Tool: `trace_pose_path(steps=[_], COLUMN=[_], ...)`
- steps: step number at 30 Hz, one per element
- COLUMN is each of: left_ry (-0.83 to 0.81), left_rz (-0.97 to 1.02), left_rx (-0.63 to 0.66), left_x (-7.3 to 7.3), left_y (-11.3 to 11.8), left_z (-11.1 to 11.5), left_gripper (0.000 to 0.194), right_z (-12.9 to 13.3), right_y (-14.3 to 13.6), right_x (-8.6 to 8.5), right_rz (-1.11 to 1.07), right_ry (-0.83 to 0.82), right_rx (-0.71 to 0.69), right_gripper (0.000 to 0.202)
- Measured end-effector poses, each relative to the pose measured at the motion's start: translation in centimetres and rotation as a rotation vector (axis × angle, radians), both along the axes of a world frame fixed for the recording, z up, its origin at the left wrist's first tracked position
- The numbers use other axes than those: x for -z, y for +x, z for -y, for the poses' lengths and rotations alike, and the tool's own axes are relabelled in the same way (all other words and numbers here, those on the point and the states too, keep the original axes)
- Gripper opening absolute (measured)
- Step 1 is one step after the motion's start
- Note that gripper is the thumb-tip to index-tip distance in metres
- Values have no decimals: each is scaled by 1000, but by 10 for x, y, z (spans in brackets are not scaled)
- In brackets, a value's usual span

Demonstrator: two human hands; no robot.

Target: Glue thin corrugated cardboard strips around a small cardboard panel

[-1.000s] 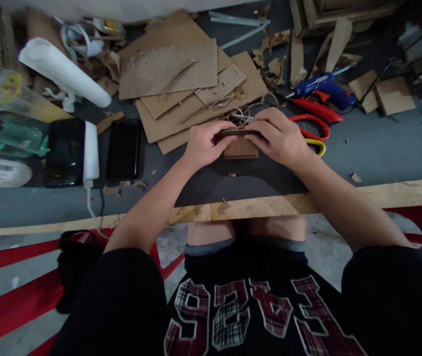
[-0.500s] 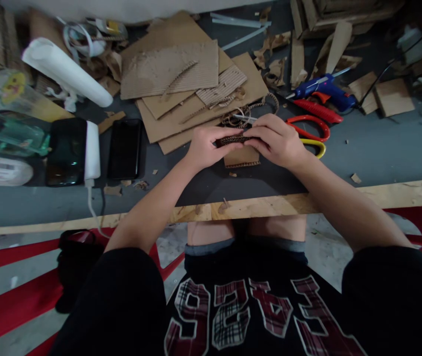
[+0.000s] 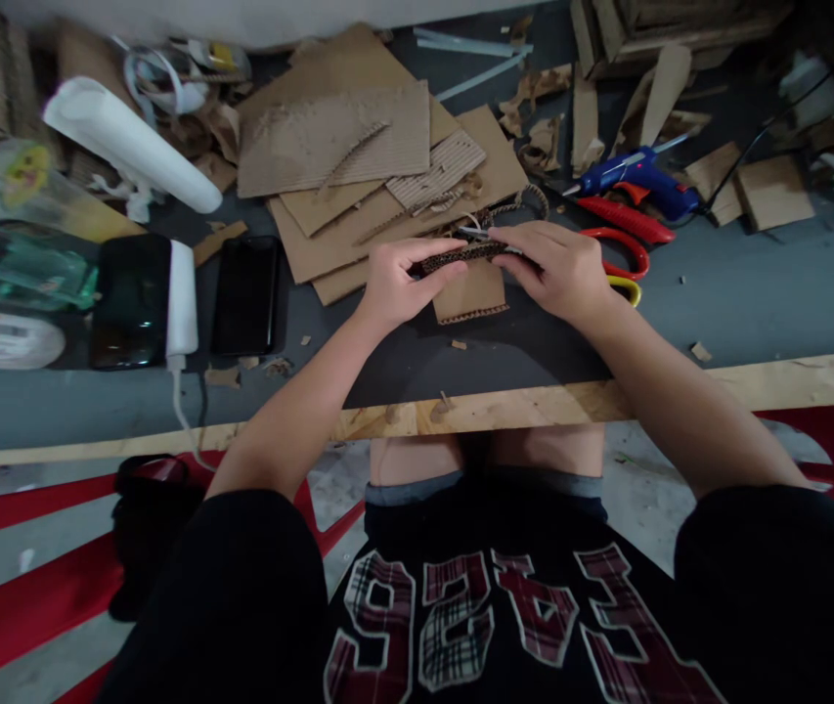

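Between my two hands is a narrow piece of layered corrugated cardboard (image 3: 469, 256), its dark fluted edge facing up. My left hand (image 3: 403, 278) pinches its left end between thumb and fingers. Closed on the right end is my right hand (image 3: 561, 266). Under the held piece, a small flat cardboard piece (image 3: 471, 295) lies on the table, its fluted edge toward me. Scissors with red and yellow handles (image 3: 628, 256) lie beside and partly beneath my right hand. Part of their blades shows just behind the held cardboard.
Stacked cardboard sheets (image 3: 335, 142) lie behind my hands. A blue glue gun (image 3: 636, 181) and a red-handled tool (image 3: 626, 217) are at the right. On the left are a black phone (image 3: 244, 295), a white paper roll (image 3: 130, 145) and bottles. The table's wooden edge (image 3: 460, 411) runs in front.
My hands have moved slightly apart, showing more of the held cardboard's fluted edge. The small flat piece beneath has shifted a little left and away from me.
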State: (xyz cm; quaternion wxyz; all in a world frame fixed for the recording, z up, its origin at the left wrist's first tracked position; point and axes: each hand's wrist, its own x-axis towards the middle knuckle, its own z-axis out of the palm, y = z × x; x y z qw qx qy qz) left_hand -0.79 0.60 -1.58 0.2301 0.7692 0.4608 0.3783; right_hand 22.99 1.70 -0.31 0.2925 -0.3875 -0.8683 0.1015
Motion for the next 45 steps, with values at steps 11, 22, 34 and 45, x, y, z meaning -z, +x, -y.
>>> trace_pose_path(steps=[11,22,34,45], left_ry=[-38,-51,-147,-151], left_rz=[-11,5,351,309], left_rx=[54,47,85,70], left_x=[3,-1,0,0], left_y=[-2,-6,-4,-5], left_z=[-3,-4,-8,-8], left_gripper=[53,56,42,38], right_z=[0,-2,-3,-1], right_y=[3,6,5,5], right_x=[-5,-4,5,0], right_rz=[22,-37,-168,-65], right_ry=[-24,-7,156,155], right_rx=[-57,2,-66,-57], right_gripper=[42,39,15,14])
